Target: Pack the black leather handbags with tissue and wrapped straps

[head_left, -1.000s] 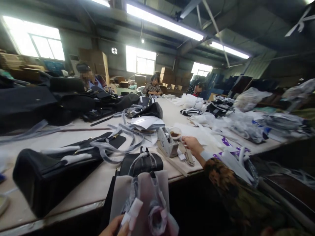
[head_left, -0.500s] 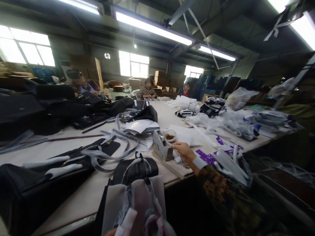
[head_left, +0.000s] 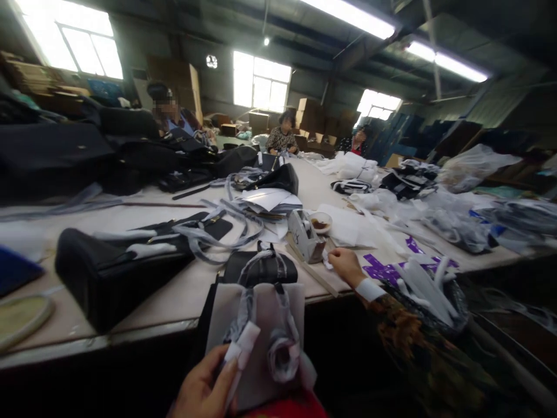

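Black bag (head_left: 266, 274) | cluttered pale table (head_left: 167, 303), windows (head_left: 263, 81) | left hand (head_left: 206, 384) pinches white strip (head_left: 249, 341) | right hand (head_left: 347, 266): grip unclear

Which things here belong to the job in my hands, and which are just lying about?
Likely in use:
white strip, in left hand
strapped bag
tape dispenser, beside right hand

Apparently lying about:
large black bag at left
paper stack
purple plastic

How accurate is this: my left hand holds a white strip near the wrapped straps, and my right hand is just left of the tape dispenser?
The side is wrong: your right hand is just right of the tape dispenser, as the head view shows. Your left hand does hold a white strip near the wrapped straps.
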`<state>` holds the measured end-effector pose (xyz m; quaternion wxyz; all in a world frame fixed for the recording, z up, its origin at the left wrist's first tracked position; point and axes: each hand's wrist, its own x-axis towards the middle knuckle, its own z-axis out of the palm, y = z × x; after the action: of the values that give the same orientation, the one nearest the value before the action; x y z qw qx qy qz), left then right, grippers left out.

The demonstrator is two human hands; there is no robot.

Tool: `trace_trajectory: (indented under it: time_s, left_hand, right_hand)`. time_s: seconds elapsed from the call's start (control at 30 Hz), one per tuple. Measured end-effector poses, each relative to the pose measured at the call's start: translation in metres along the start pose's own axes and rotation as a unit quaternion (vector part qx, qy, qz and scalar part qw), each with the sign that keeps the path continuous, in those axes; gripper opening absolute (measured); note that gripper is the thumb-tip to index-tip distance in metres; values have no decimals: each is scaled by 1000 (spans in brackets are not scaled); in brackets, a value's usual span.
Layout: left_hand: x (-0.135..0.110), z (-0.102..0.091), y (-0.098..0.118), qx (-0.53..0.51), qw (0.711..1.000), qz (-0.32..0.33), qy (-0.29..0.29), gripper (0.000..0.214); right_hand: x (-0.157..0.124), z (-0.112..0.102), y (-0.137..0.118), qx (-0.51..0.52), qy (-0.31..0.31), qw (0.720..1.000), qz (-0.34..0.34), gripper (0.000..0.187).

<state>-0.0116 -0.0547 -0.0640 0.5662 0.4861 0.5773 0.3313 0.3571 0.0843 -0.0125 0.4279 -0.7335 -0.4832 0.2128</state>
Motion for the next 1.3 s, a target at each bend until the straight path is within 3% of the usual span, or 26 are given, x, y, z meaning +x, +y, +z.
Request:
trace_trajectory:
  time_s: [0.1, 0.23, 0.3, 0.4, 0.5, 0.63, 0.9, 1.17, 1.3]
  left_hand:
    - [-8, 1, 12, -29, 999, 5, -39, 44]
    - [-10, 3, 17, -19, 999, 31, -26, 35]
    - [-11, 3, 16, 23, 998, 63, -6, 30]
    - [-13, 1, 11, 91, 985, 141, 33, 23]
    - [-14, -2, 3, 145, 967, 196, 72, 21]
    - [-13, -3, -7, 191, 947, 234, 112, 30]
    - [-13, -2, -6, 246, 924, 265, 124, 19]
    - [-10, -3, -9, 270, 886, 353, 134, 32]
    - [-9, -5, -7, 252, 895, 350, 113, 27]
  right_hand:
    - [-48, 5, -22, 26, -57, 998, -8, 24]
    - [-138, 26, -66, 110, -286, 951, -39, 25]
    - [-177, 47, -83, 127, -361, 924, -24, 26]
    - [-209, 84, -88, 116, -366, 923, 30, 26]
    - [-213, 107, -80, 84, -339, 936, 48, 24]
    - [-211, 112, -73, 40, -330, 942, 40, 24]
    - [-213, 115, -72, 21, -304, 951, 60, 34]
    - [-209, 122, -74, 17, -296, 954, 54, 38]
    - [-211, 115, -75, 45, -317, 945, 70, 36]
